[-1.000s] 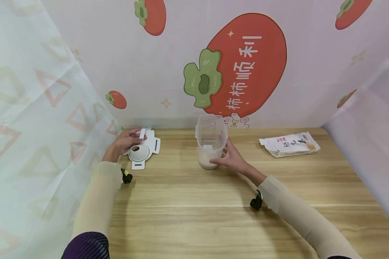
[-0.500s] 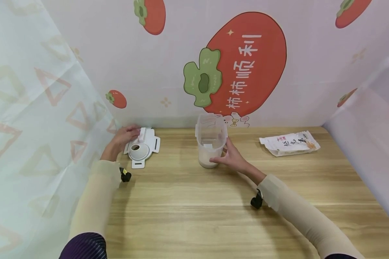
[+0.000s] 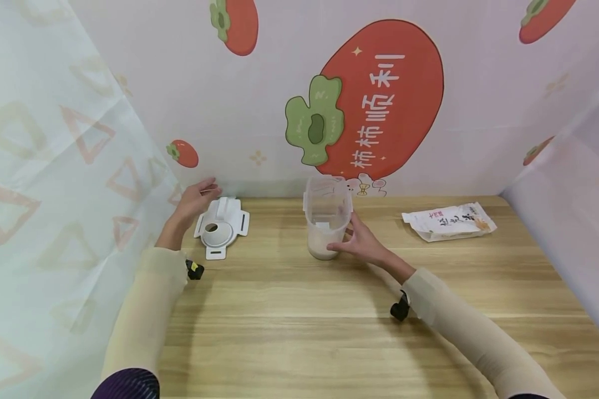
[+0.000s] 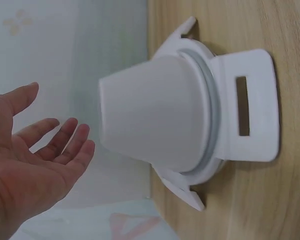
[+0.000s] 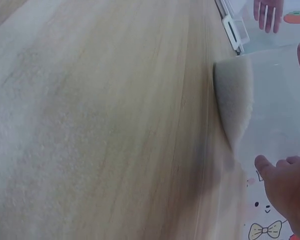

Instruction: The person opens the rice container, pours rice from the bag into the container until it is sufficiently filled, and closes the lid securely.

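Left hand [image 3: 196, 198] hovers fingers spread and relaxed, holding nothing, just beside the white plastic lid with a funnel-shaped spout [image 3: 222, 228], which lies flat on the light wooden table [image 3: 299, 310] near the back-left corner. Right hand [image 3: 360, 243] curls its fingers round the clear plastic container with white grains at the bottom [image 3: 326, 217], upright at centre. A white printed rice bag [image 3: 448, 221] lies well apart, far right.

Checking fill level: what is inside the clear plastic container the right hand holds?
The clear plastic container holds a low layer of white grains at its bottom; above that it looks empty. The right hand covers part of its lower side.
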